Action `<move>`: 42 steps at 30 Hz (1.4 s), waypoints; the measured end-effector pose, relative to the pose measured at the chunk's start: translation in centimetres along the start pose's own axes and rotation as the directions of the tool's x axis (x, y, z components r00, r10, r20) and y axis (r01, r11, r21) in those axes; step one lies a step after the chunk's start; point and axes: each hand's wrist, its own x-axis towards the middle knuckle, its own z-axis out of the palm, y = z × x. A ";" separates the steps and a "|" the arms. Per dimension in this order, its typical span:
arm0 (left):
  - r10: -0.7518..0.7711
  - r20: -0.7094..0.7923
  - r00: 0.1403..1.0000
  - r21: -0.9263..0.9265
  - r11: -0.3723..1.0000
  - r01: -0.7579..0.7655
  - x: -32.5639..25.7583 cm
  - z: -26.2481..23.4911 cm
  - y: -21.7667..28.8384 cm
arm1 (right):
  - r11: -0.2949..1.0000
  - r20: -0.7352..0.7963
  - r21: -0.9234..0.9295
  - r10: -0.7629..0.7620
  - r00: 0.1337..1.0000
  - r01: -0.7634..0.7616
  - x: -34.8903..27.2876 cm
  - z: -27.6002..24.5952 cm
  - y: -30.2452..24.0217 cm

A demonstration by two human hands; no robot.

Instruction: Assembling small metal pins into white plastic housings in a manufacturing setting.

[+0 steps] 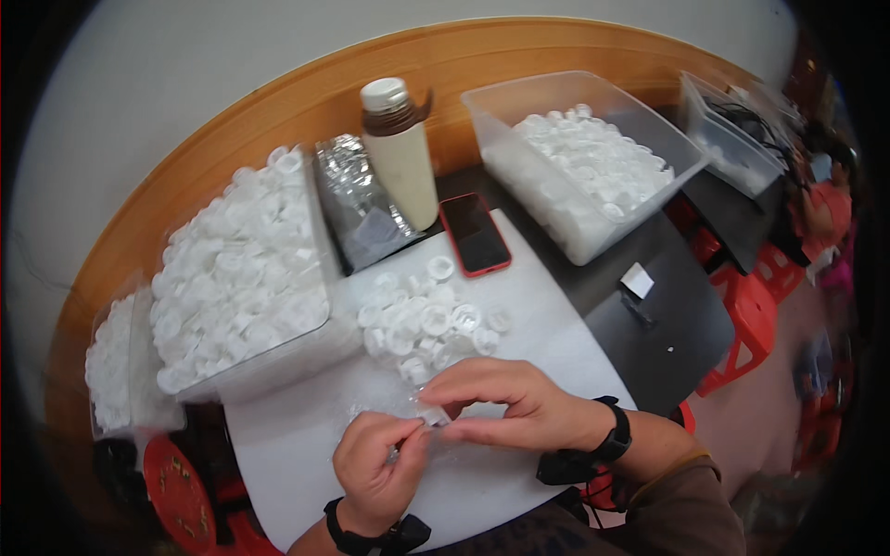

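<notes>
Over the near part of the white board [278, 454], my two hands meet around a small white plastic piece [433, 416], partly hidden by the fingers. My left hand [375, 463] pinches it from the left between thumb and fingertips. From the right, my right hand [510, 403] grips it with the thumb below and the fingers above. Just beyond lies a loose heap of white plastic caps [436, 320], some ring-shaped. A bit of clear film seems to lie by the fingers, too blurred to be sure.
A heaped bin of white caps [246, 278] stands left, a smaller full one [116, 371] beside it. A clear tub [593, 236] of white parts is at the back right. A cream flask [400, 167], silver bag [357, 199] and phone [475, 234] sit behind. Red stools [742, 320] stand right.
</notes>
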 end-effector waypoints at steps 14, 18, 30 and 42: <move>-0.033 0.046 0.998 -0.257 0.965 0.044 0.7 0.5 -0.8 | 0.975 -0.185 0.195 0.141 0.973 -0.105 -0.4 0.4 0.4; -0.048 0.036 0.998 -0.259 0.964 0.055 0.8 0.0 -1.1 | 0.972 -0.153 0.197 0.160 0.975 -0.128 -0.1 0.2 0.7; 0.051 -0.012 0.999 -0.293 0.955 -0.052 0.3 1.2 -0.9 | 0.997 -0.193 -0.044 0.049 0.980 -0.058 -1.5 -0.2 0.3; 0.078 0.089 0.993 -0.135 0.989 -0.066 1.2 0.1 0.0 | 0.995 -0.076 -0.070 -0.078 0.994 0.073 0.0 -0.7 -0.3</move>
